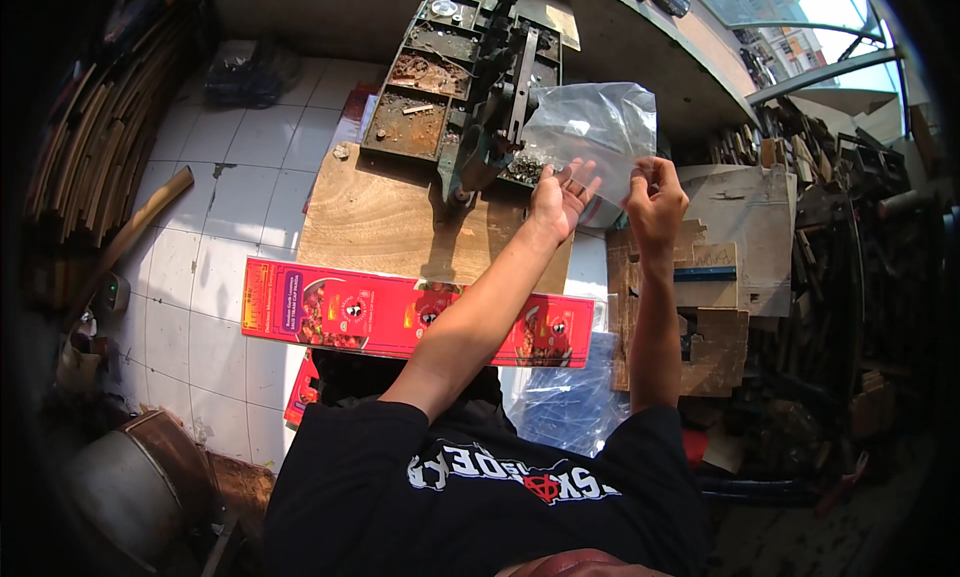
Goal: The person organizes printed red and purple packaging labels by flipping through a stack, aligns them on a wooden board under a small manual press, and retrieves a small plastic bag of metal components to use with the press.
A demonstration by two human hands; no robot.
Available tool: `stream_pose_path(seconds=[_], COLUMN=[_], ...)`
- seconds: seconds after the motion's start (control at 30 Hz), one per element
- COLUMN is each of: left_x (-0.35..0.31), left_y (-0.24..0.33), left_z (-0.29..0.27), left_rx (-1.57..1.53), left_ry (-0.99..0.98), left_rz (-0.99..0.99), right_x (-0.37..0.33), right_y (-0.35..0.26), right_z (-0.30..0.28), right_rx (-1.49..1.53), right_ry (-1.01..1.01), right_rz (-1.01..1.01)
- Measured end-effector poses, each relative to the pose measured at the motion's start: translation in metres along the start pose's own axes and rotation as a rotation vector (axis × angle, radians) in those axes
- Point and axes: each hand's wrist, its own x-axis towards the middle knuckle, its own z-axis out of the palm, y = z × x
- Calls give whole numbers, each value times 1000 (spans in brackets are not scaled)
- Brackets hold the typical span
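A clear plastic bag (598, 127) is held up in front of me, above a wooden board (380, 217). My left hand (560, 199) touches the bag's lower left edge with fingers spread against the film. My right hand (655, 192) pinches the bag's lower right edge. A green metal press machine (478, 87) with dirty trays stands on the board just behind and left of the bag. A long red printed cardboard sheet (340, 312) lies flat across the board's near edge, under my left forearm.
More clear plastic bags (570, 402) lie by my lap. Cardboard and wood pieces (720, 277) are piled to the right. Wooden sticks (80, 147) lean at far left over the white tiled floor (230, 177). A metal pot (130, 487) sits at lower left.
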Motion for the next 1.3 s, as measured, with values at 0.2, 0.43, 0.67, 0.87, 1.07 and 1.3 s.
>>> stream_pose_path(seconds=[0.2,0.43,0.67,0.87,1.07,1.3], left_x=[-6,-5,-1,-10,-8,-16], left_y=[-1,0,3,3,3,2], left_z=[3,-5,-14,1,-9,-7], left_rx=[54,86,53,155,89,90], left_ry=[34,51,31,1,-72,-32], left_rz=[6,-42,-144,-90,-116,-81], right_x=[3,10,9,4,1,0], right_y=[-3,-2,-6,0,5,-1], right_z=[2,10,20,21,21,16], right_rx=[-20,-52,-89,-127,-48,-50], right_ry=[59,101,217,191,177,197], right_rz=[-28,-32,-34,-32,-46,-52])
